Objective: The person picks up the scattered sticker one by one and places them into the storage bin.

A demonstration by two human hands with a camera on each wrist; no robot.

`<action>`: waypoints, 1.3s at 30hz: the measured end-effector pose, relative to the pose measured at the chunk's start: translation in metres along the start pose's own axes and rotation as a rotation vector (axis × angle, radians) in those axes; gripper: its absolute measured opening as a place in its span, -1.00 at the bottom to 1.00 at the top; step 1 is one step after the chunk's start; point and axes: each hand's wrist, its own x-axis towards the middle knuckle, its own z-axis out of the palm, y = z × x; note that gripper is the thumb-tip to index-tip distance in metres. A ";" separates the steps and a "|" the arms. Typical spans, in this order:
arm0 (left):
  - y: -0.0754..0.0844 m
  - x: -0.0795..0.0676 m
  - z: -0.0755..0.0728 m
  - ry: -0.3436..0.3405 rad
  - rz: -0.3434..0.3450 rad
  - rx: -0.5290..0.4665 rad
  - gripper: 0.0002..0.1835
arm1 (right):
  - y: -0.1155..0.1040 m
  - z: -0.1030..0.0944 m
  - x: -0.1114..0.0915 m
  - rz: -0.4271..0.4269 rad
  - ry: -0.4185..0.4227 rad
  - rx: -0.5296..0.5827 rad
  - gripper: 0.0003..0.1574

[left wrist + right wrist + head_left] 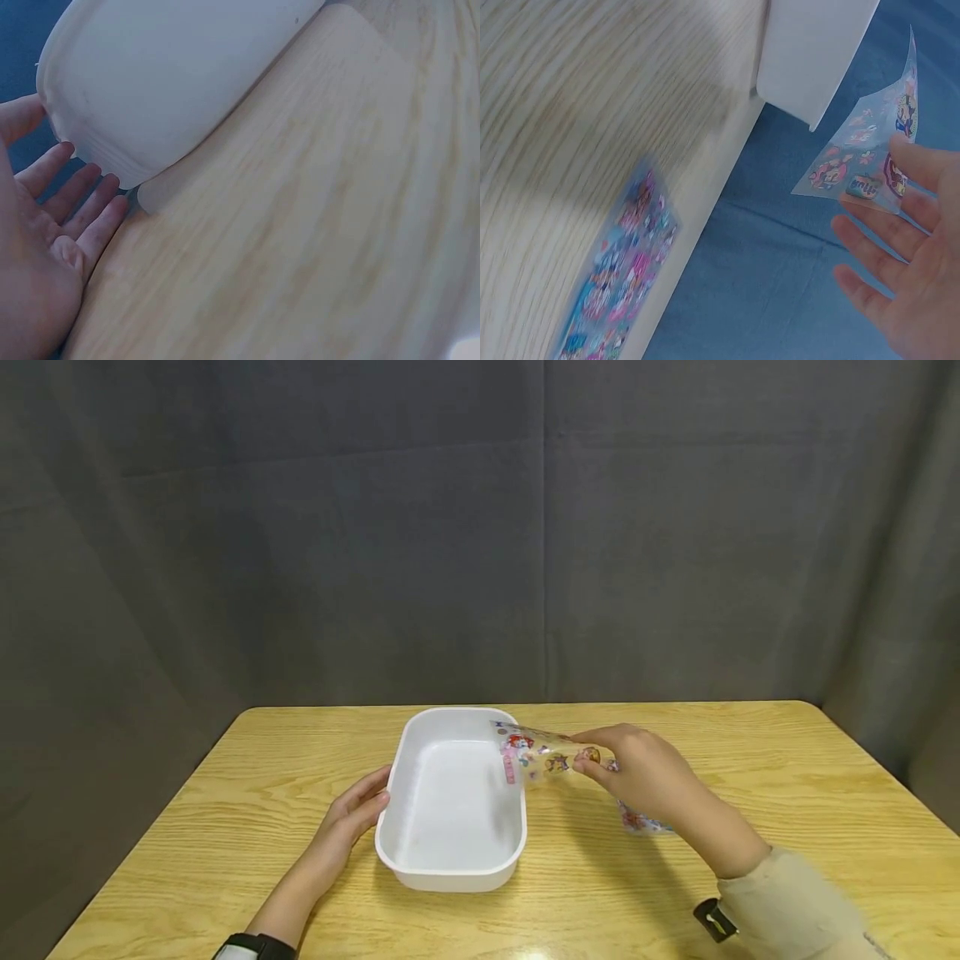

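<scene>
A white rectangular plastic bin (457,810) stands on the table, its inside facing up. My left hand (348,818) rests against the bin's left side. In the left wrist view its fingers (97,184) are nearly straight and touch the outer wall. My right hand (648,772) pinches a clear sticker sheet (536,756) with colorful cartoon figures between thumb and fingers. The sheet's free end reaches over the bin's right rim, and in the right wrist view the sheet (855,154) bends. A second sticker sheet (622,274) lies on the table, partly hidden below my right hand in the head view.
The wood-grain table (247,827) has rounded far corners. Dark grey cloth (405,552) hangs behind it and at both sides. A small black object (715,919) shows at my right sleeve.
</scene>
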 end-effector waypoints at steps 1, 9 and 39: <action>0.000 0.000 0.000 0.001 0.000 0.000 -0.39 | -0.002 0.001 0.001 -0.002 -0.001 0.000 -0.55; 0.001 -0.001 0.000 -0.001 -0.002 0.000 -0.40 | -0.011 0.010 0.006 -0.054 0.039 -0.013 -0.58; -0.001 -0.001 -0.001 -0.014 0.004 0.008 -0.41 | -0.042 0.026 0.025 -0.179 0.034 -0.013 -0.62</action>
